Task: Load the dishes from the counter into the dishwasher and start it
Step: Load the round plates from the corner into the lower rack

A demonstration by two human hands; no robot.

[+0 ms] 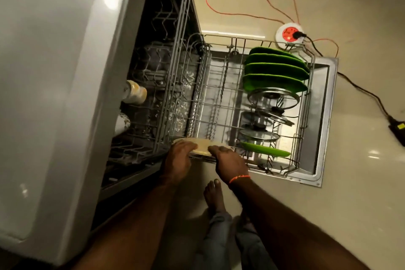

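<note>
Pale tiled floor point(285, 215) surrounds an open dishwasher point(65, 94), its door point(324, 120) folded flat and the lower rack point(219, 94) drawn out over it. A cream plate point(202, 146) sits at the near edge of that rack. The left hand point(178, 160) grips the plate's left part with curled fingers; the right hand point(228, 163) holds its right part, an orange thread on the wrist. Further along the rack, to the right, stand four green plates point(276, 68) on edge, three glass lids point(269, 114) and one more green plate point(265, 151). Two cups point(133, 92) lie left of the rack, inside the machine. Beyond the rack, on the floor, a round socket point(288, 34) with an orange cord point(241, 14) and a black cable point(361, 87). A bare foot point(213, 195) stands just below the hands.
</note>
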